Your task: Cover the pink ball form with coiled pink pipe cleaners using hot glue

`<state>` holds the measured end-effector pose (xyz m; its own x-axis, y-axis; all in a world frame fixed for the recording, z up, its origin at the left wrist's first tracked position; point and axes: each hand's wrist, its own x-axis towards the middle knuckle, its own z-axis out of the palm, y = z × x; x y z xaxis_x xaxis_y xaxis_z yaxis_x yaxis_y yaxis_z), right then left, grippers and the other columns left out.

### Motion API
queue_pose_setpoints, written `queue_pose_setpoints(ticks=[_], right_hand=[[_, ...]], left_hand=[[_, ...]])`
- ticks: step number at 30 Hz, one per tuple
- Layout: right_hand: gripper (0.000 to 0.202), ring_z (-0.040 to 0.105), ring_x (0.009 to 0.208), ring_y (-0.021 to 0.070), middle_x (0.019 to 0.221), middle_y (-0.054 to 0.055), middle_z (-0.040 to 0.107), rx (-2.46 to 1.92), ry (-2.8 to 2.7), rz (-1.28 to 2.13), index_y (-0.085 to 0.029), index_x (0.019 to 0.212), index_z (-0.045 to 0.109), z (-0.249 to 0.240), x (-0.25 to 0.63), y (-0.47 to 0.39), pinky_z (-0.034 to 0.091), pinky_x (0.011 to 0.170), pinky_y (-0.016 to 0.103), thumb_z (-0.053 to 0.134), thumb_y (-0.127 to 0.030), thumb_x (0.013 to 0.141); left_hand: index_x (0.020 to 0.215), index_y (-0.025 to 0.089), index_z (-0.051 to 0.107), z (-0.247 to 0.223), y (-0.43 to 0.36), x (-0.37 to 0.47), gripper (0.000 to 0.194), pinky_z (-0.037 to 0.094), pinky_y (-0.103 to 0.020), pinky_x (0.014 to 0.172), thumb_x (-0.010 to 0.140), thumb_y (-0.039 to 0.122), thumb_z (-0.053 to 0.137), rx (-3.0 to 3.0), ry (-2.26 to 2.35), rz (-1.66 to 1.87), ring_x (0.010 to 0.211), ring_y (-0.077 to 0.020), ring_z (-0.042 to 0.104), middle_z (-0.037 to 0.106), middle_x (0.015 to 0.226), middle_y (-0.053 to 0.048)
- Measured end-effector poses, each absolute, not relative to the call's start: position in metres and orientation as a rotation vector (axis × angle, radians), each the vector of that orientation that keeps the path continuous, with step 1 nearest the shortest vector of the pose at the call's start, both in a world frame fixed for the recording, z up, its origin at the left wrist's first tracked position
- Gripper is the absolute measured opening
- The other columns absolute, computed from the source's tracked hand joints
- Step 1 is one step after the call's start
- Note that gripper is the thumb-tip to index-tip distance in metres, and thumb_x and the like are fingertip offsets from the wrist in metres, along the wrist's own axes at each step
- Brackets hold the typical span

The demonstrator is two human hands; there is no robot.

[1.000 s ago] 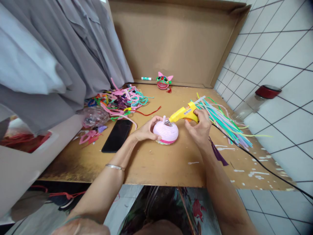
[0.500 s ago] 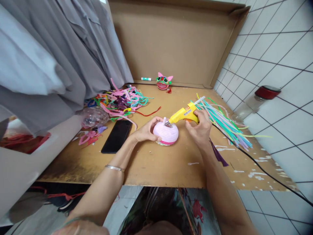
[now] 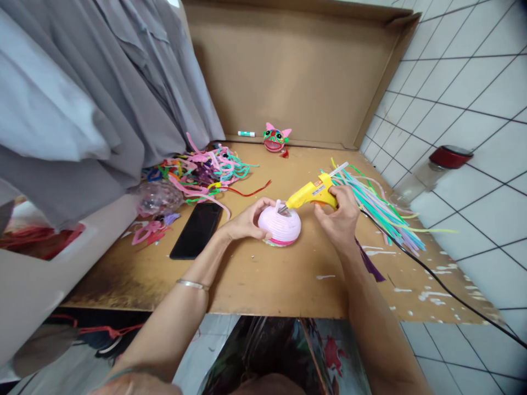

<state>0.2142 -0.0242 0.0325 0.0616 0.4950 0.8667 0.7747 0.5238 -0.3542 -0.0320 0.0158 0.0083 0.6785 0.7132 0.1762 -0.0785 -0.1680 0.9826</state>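
ball [image 3: 280,227], pale pink, near the middle of the table [image 3: 280,293], cupped in the left hand [image 3: 251,218], thumb on the near lower side and fingers curled round behind. impossible to tell: resting on the wood or lifted just off it. gripped in the right hand [image 3: 341,215], just right of the ball: a yellow glue gun [image 3: 310,193], nozzle [image 3: 283,209] slanting down into the top of the ball, right beside a short loose end [image 3: 278,204] standing upright. contact at the tip, squeeze on the trigger and any fresh glue too small or hidden to make out.

side winding, to judge by looks, mostly done: row on row of pale pink strip laid close round the ball, with a darker pink band [image 3: 284,242] low down. top apparently not yet finished: seemingly a small uncovered patch beside the loose end, so probably the crown left to close and that end left to stick down. no eyes or ears visible on the ball, unlike the small toy head [image 3: 275,141] well behind the ball. plenty of strip at hand: a tangled pile [image 3: 218,164] beyond and left of the ball, straight strips [image 3: 374,203] to the right of the ball, past the glue gun.
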Motion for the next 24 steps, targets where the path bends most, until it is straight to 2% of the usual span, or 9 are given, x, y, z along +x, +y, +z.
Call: queue_pose_setpoints(ticks=[24], right_hand=[[0.023, 0.058, 0.086, 0.0239, 0.090, 0.005, 0.059, -1.130, -1.601, -0.318, -0.023, 0.095, 0.057, 0.0348, 0.2155, -0.0248, 0.051, 0.078, 0.041, 0.059, -0.019, 0.072]], left_hand=[[0.107, 0.021, 0.048, 0.0065, 0.0167, -0.0323, 0.069, 0.040, -0.042, 0.104, 0.053, 0.030, 0.089, 1.586, 0.499, 0.764, 0.120, -0.0272, 0.053, 0.056, 0.126, -0.008]])
